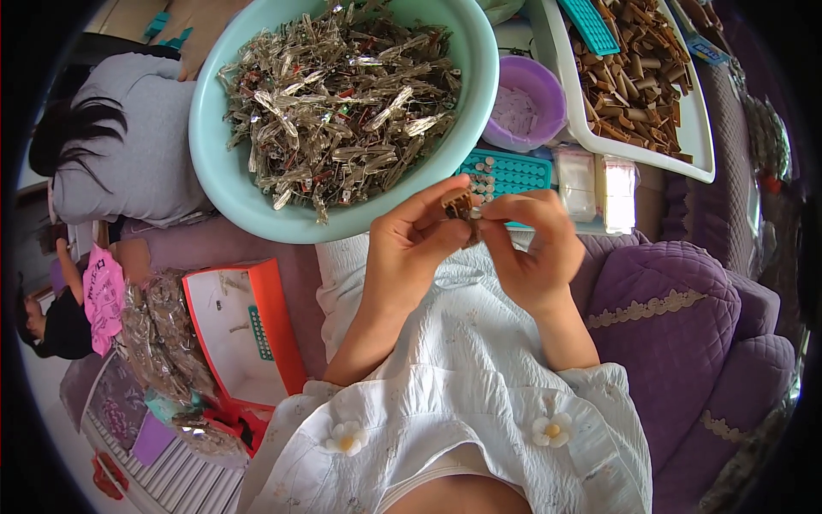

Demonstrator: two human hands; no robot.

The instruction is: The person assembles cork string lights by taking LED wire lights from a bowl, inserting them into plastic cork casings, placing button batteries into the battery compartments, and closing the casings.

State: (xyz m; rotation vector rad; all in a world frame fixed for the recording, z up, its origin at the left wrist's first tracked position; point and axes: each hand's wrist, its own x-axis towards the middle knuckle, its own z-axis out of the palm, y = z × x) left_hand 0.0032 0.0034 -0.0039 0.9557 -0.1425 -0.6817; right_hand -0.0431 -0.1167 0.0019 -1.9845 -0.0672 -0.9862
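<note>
Above my lap, my left hand (413,238) pinches a small brown piece (459,206) with a glossy, hollow-looking end between thumb and fingers. My right hand (538,248) meets it there, its thumb and forefinger closed on a tiny silvery round piece (476,212) against the brown one. Whether that silvery piece is a button cell is too small to tell. Just beyond my hands lies a teal moulded tray (524,174), with several silvery discs (485,182) in its left part. My fingers partly cover both the brown piece and the tray's near edge.
A pale green basin (210,163) heaped with shiny clear plastic pieces stands ahead left. Ahead right are a purple bowl (552,81) of white slips, a white tub (704,128) of brown curved pieces, and clear packets (618,193). Leftward are an orange-red box (278,313) and two people.
</note>
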